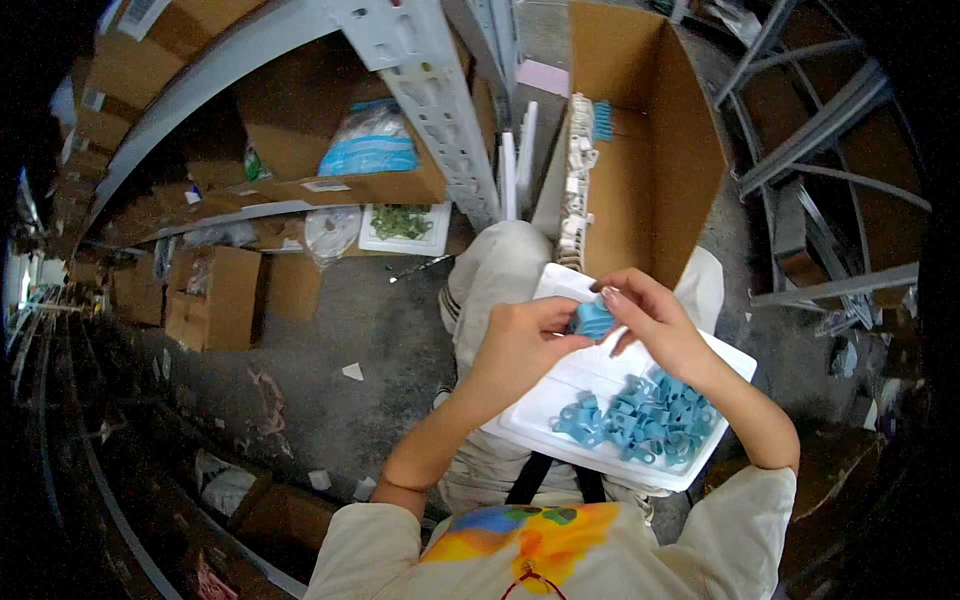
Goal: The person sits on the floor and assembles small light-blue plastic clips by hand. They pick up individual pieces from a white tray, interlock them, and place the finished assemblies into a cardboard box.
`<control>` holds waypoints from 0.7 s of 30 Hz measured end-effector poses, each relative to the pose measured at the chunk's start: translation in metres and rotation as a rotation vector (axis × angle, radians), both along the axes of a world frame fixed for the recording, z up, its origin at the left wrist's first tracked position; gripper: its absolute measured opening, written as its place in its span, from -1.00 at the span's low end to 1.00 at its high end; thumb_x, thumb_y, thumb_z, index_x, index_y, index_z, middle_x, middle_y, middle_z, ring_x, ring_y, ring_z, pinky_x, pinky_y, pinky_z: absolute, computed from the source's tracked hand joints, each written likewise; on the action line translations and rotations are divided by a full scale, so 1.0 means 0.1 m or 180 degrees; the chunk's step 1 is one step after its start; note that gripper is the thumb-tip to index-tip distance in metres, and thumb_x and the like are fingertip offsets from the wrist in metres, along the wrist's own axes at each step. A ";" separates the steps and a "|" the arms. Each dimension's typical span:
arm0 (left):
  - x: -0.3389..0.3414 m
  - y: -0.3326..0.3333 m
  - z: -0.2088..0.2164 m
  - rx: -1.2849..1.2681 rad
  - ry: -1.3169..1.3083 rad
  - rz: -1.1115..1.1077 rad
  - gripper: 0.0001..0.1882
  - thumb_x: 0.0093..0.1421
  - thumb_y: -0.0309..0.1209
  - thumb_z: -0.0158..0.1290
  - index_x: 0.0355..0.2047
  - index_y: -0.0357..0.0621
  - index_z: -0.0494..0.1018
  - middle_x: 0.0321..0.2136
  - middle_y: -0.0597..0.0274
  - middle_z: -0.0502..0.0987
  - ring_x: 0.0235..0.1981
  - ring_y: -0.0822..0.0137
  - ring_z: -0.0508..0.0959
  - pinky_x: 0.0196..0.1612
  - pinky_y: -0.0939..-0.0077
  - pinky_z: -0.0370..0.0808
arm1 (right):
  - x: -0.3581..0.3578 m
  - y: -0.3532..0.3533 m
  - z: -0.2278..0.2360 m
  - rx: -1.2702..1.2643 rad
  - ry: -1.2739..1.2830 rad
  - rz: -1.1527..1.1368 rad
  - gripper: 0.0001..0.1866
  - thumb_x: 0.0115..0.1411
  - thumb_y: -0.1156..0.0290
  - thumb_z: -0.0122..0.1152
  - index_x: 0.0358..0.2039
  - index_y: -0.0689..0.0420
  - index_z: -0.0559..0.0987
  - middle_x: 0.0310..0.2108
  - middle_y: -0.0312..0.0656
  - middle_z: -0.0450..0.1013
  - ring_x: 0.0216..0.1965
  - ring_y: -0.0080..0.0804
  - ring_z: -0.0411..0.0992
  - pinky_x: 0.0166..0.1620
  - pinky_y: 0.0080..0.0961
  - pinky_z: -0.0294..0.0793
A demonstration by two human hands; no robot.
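Note:
Above the white foam tray (530, 420) on my lap, my left hand (525, 345) pinches a small stack of blue plastic clips (593, 319) between thumb and fingers. My right hand (655, 322) is closed on the upper right side of the same stack, its fingertips partly hiding it. Loose blue clips (650, 415) lie heaped on the tray's near right part, below my right wrist. Just beyond the hands stands a tall open cardboard box (690, 130). White clips (578, 180) line its left edge in a row, with several blue clips (602, 120) at the far end.
A grey metal rack post (440, 110) rises at the left, beside shelves of cartons. A white tray of green pieces (403, 225) sits under the shelf near a clear plastic reel (332, 232). Metal rack frames (830, 130) stand at the right. Scraps litter the concrete floor (330, 400).

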State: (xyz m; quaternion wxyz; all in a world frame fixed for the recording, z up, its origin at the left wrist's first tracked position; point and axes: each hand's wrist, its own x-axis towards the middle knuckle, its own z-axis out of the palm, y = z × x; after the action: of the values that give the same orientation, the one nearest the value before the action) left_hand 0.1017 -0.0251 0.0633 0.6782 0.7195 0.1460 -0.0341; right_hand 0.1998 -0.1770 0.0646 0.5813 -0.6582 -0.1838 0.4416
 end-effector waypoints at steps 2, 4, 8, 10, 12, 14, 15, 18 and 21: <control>0.00 0.02 -0.07 -0.0117 0.0082 0.0141 -0.69 -0.13 -0.61 0.12 -0.31 -0.40 0.41 -0.41 0.09 0.51 -0.38 0.42 0.50 -0.28 0.61 0.45 | -0.06 0.04 0.01 -0.0009 -0.0852 0.0007 -0.65 0.15 0.25 -0.06 -0.16 0.25 0.30 -0.43 -0.15 0.40 -0.46 -0.46 0.40 -0.41 -0.58 0.37; 0.01 0.05 -0.01 -0.0212 0.0087 0.0146 -0.68 -0.15 -0.61 0.13 -0.31 -0.39 0.42 -0.41 0.08 0.51 -0.39 0.42 0.50 -0.30 0.61 0.45 | -0.09 0.06 0.04 0.0044 -0.1802 0.0097 -0.61 0.07 0.30 0.04 -0.14 0.26 0.28 -0.38 -0.01 0.36 -0.41 -0.26 0.39 -0.34 -0.46 0.37; 0.03 0.05 -0.03 -0.0649 0.0041 0.0203 -0.68 -0.18 -0.62 0.16 -0.34 -0.40 0.42 -0.46 0.10 0.51 -0.42 0.41 0.51 -0.35 0.63 0.45 | -0.09 -0.03 0.06 0.0178 -0.3776 0.0347 -0.42 -0.12 0.29 0.20 -0.08 0.22 0.27 -0.16 0.03 0.25 -0.25 -0.13 0.32 -0.24 -0.37 0.35; 0.03 0.07 -0.02 -0.0799 0.0107 0.0148 -0.68 -0.19 -0.62 0.17 -0.35 -0.41 0.42 -0.48 0.10 0.51 -0.43 0.42 0.51 -0.36 0.64 0.45 | -0.10 -0.07 0.11 0.0036 -0.4627 0.0558 -0.36 -0.21 0.32 0.22 -0.07 0.22 0.27 -0.15 -0.05 0.26 -0.20 -0.19 0.30 -0.23 -0.39 0.35; 0.03 0.09 0.01 -0.0821 0.0253 0.0107 -0.68 -0.20 -0.62 0.17 -0.36 -0.41 0.42 -0.49 0.10 0.51 -0.44 0.43 0.50 -0.38 0.65 0.45 | -0.09 -0.02 0.05 0.0130 -0.4885 0.0558 -0.38 -0.23 0.35 0.21 -0.10 0.24 0.29 -0.15 -0.06 0.26 -0.22 -0.21 0.31 -0.24 -0.42 0.35; 0.03 0.10 -0.01 -0.0837 0.0317 0.0014 -0.67 -0.21 -0.62 0.18 -0.36 -0.40 0.42 -0.49 0.10 0.51 -0.44 0.44 0.50 -0.39 0.65 0.45 | -0.08 -0.02 0.06 0.0089 -0.4999 0.0600 -0.40 -0.25 0.37 0.21 -0.12 0.26 0.30 -0.17 -0.07 0.26 -0.24 -0.23 0.31 -0.25 -0.44 0.35; 0.02 0.11 -0.01 -0.0820 0.0354 -0.0017 -0.67 -0.21 -0.62 0.18 -0.35 -0.40 0.42 -0.49 0.10 0.51 -0.45 0.44 0.50 -0.40 0.65 0.45 | -0.09 -0.01 0.07 0.0047 -0.4974 0.0628 -0.40 -0.25 0.38 0.21 -0.13 0.27 0.30 -0.18 -0.07 0.26 -0.25 -0.23 0.31 -0.26 -0.44 0.36; 0.03 0.08 -0.04 -0.0862 0.0425 -0.0118 -0.70 -0.16 -0.62 0.14 -0.34 -0.43 0.41 -0.45 0.10 0.50 -0.41 0.44 0.50 -0.37 0.69 0.45 | -0.09 -0.02 0.11 0.0047 -0.4854 0.0704 -0.43 -0.26 0.40 0.21 -0.16 0.29 0.32 -0.21 -0.07 0.27 -0.28 -0.25 0.32 -0.28 -0.46 0.36; 0.01 0.10 -0.05 -0.0884 0.0343 -0.0167 -0.70 -0.14 -0.61 0.14 -0.33 -0.43 0.40 -0.44 0.10 0.50 -0.41 0.45 0.50 -0.37 0.69 0.45 | -0.08 -0.01 0.14 0.0095 -0.4728 0.0770 -0.46 -0.25 0.41 0.21 -0.19 0.30 0.32 -0.24 -0.07 0.27 -0.29 -0.26 0.32 -0.29 -0.48 0.36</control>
State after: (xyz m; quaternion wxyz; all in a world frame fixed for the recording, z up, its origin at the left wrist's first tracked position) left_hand 0.1022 -0.0156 0.0580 0.7612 0.6194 0.1571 -0.1102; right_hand 0.1919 -0.1780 0.0789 0.2607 -0.7503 -0.6045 -0.0604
